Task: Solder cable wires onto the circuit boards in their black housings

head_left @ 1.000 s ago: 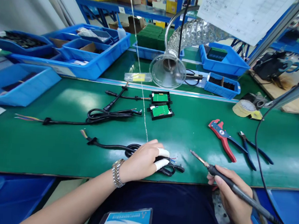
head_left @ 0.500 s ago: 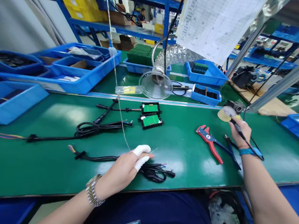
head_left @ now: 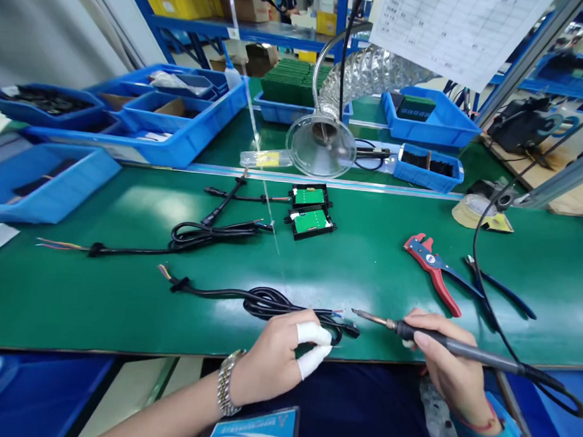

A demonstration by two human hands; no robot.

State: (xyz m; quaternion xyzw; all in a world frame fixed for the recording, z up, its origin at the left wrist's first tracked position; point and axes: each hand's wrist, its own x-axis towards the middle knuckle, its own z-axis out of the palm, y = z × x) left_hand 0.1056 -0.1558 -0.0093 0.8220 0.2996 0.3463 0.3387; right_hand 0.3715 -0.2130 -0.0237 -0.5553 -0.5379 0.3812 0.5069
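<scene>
Iron tip close to loose wire ends, with fingertips near

From my remote seat I see the right grip (head_left: 453,366) at lower right of the frame, wrapped around a soldering iron (head_left: 486,357). The left grip (head_left: 277,354), at lower centre, has thumb and forefinger pinching a fine strand (head_left: 338,346), of which little shows. The black cable (head_left: 268,302) lies coiled on the counter (head_left: 89,317), lower middle, its bare wire ends (head_left: 337,313) pointing right, just beside the iron's tip and seemingly not touching it.

If the iron is hot, a small slip of the right grip could scorch the plug end (head_left: 351,330) or the cable's jacket, or reach the white-covered fingertips. I also judge that the wire ends, held by nothing I can see, could skid away under a push. The iron's cord (head_left: 478,245) loops in front of the cutters (head_left: 503,290) at right; a snag there might jerk the tip.

Half a second ago I had the right grip farther up, by the round holder (head_left: 474,208) at right; now the tip is at the wires. The left grip, then holding the strand up in plain sight, now sits by the plug end.
</scene>
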